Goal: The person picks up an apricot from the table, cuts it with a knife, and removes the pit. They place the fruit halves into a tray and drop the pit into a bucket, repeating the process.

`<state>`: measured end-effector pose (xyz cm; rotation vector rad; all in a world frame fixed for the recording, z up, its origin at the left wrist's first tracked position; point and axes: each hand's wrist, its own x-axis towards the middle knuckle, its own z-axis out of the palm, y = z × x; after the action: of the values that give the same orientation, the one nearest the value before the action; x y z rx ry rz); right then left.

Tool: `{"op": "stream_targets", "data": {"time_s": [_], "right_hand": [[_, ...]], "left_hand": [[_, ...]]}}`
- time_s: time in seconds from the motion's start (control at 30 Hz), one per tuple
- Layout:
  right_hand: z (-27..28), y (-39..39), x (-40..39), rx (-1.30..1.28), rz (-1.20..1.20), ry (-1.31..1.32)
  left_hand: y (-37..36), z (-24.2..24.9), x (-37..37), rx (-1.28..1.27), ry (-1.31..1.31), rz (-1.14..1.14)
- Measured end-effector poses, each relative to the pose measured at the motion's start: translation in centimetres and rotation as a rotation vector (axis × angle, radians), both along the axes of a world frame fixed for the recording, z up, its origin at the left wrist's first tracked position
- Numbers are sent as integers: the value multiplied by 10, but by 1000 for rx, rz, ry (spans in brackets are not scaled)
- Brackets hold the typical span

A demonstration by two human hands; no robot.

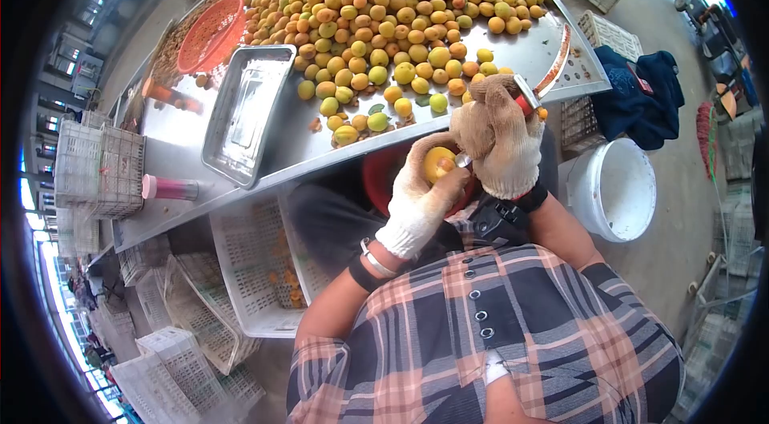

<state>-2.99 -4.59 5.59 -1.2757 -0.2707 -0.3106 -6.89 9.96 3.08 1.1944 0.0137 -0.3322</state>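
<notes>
My left hand (416,200) grips an apricot (440,163) | right hand (498,140) clenches a knife (553,64) | apricot heap (400,16), steel tray (248,112) far on table (172,136)

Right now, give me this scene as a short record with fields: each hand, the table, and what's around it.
left hand: gloved left hand holds a yellow-orange fruit
right hand: gloved right hand grips a red-handled knife, curved blade pointing up and away
table: metal table heaped with yellow and orange fruit pile
on table: empty steel tray, orange basket
below hands: red bowl, partly hidden
floor: white bucket at right, white crates under the table
</notes>
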Motion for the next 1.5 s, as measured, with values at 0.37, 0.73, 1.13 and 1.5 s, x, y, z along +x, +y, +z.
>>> {"op": "stream_targets", "data": {"time_s": [0.37, 0.73, 1.13, 1.5], "right_hand": [[10, 0, -8, 319, 167, 156], [9, 2, 1, 322, 209, 279], [-4, -2, -4, 338, 271, 221], [-16, 8, 12, 320, 60, 167]], "left_hand": [[-2, 12, 1, -108, 192, -113], [-6, 9, -3, -31, 264, -154], [-1, 7, 7, 23, 228, -289], [1, 2, -5, 2, 97, 72]]}}
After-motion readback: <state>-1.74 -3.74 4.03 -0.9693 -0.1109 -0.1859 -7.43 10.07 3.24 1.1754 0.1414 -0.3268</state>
